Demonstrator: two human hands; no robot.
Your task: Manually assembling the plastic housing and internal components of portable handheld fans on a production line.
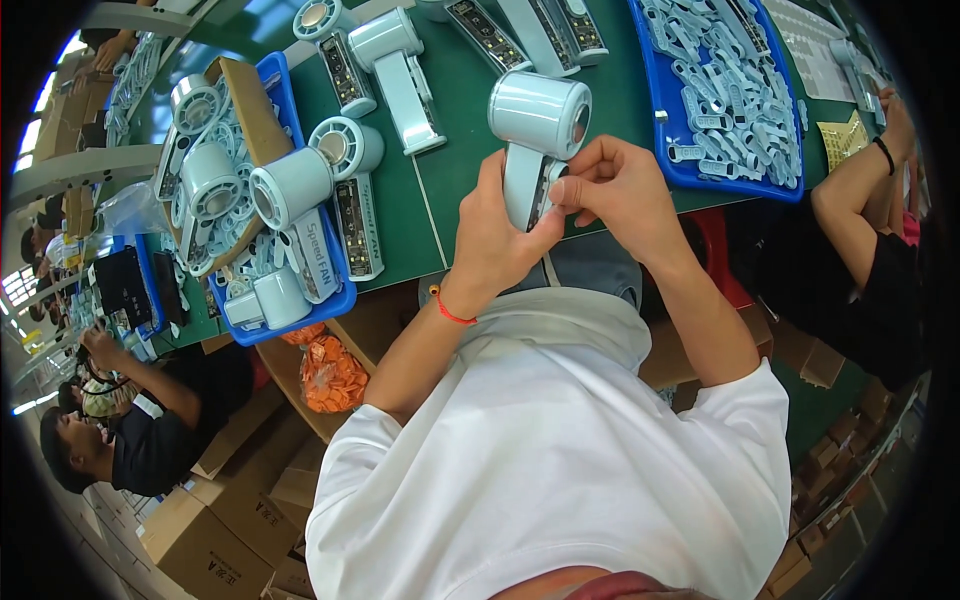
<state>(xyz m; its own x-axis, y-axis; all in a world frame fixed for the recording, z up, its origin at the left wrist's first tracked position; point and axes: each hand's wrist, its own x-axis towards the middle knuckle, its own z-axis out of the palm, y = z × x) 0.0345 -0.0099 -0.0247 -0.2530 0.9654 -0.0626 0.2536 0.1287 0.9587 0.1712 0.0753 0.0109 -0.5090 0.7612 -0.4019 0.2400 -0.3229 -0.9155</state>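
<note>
A light-blue handheld fan (541, 108) stands head-up in front of me above the table edge. My left hand (497, 232) is wrapped round its handle, fingers and thumb on either side. Along the handle's right side an open strip bares dark circuitry. My right hand (632, 197) is closed in a pinch at that opening, thumb and index finger on a small light-blue plastic part (556, 174). Its exact shape is mostly hidden by the fingers. More fans lie beyond and to the left, among them one (403, 95) with its handle toward me.
A blue tray (668, 172) of small light-blue plastic parts is at the right. At the left, another blue tray (341, 300) holds fans and a cardboard divider (252, 112). Orange pieces in a bag (333, 375) sit below the green table (420, 245). Co-workers are on both sides.
</note>
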